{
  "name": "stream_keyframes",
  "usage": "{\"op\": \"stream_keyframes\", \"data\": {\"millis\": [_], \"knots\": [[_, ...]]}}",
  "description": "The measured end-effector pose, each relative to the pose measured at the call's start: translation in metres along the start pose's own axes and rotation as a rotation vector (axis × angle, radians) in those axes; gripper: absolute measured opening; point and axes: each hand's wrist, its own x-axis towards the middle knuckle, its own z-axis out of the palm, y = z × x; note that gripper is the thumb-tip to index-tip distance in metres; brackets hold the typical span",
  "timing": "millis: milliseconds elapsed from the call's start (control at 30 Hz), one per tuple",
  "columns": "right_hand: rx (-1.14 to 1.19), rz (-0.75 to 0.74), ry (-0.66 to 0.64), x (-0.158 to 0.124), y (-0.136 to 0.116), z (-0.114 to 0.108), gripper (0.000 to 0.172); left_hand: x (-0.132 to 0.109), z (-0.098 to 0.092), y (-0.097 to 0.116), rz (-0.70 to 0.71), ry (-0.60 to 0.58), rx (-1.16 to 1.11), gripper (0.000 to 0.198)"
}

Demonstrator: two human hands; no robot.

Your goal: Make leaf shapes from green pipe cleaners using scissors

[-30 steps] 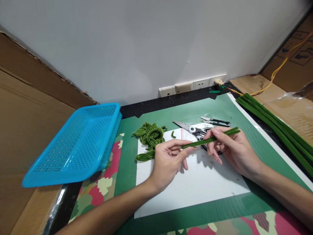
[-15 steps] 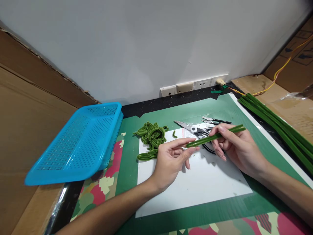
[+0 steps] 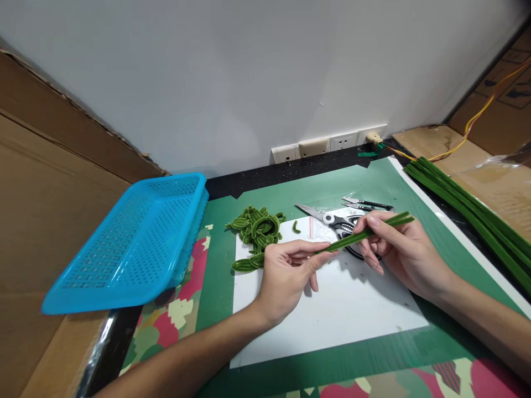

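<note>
A small bundle of straight green pipe cleaners (image 3: 360, 235) is held level above a white sheet (image 3: 327, 309). My left hand (image 3: 288, 273) pinches its near end between thumb and forefinger. My right hand (image 3: 398, 249) grips it further along, fingers closed round it, with the far tips sticking out past the hand. Behind the left hand lies a heap of folded green pipe-cleaner pieces (image 3: 256, 228) on the green mat (image 3: 332, 185). One short green offcut (image 3: 296, 227) lies beside the heap.
Large scissors (image 3: 332, 220) and small snips (image 3: 367, 204) lie behind my hands. A tilted blue plastic basket (image 3: 133, 243) sits at the left. A long bunch of green pipe cleaners (image 3: 468, 213) runs along the right edge. Wall sockets (image 3: 327, 145) and cardboard walls surround the table.
Both hands stay on the bundle. Its left end has slid a little further into my left hand's pinch, and the view has shifted slightly.
</note>
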Motion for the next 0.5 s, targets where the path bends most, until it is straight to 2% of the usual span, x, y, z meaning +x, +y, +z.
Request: {"op": "stream_keyframes", "data": {"millis": [500], "knots": [[-0.007,-0.016,-0.01,-0.0013,0.001,0.0,0.029,0.0002,-0.0013,-0.002,0.004,-0.012,-0.021,0.012]]}}
